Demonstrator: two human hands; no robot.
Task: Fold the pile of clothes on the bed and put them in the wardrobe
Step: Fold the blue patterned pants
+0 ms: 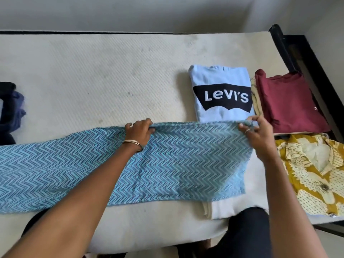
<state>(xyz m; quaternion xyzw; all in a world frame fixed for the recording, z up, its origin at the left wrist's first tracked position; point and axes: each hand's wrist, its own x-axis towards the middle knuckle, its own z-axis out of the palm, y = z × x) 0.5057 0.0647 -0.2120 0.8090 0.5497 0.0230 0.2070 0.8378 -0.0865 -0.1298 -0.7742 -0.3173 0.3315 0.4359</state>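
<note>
Two hands pinch the far edge of the long blue zigzag-print cloth (130, 164) lying across the cream mattress (93, 71): left hand (138, 132) mid-edge, right hand (256, 133) at the corner, likely to fold it over. Folded light-blue Levi's shirt (221, 94) sits just beyond, kept apart as finished.

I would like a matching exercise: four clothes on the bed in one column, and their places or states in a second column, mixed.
Things:
1. light blue folded Levi's sweatshirt
2. maroon folded shirt
3. yellow floral buttoned shirt
4. blue zigzag patterned cloth

Places or states:
A. nearest right corner of the bed
B. gripped by both hands
C. far right, beside the dark bed frame
D. bears a dark logo

Pairs: 1-D, 2-C, 3-A, 4-B
</note>
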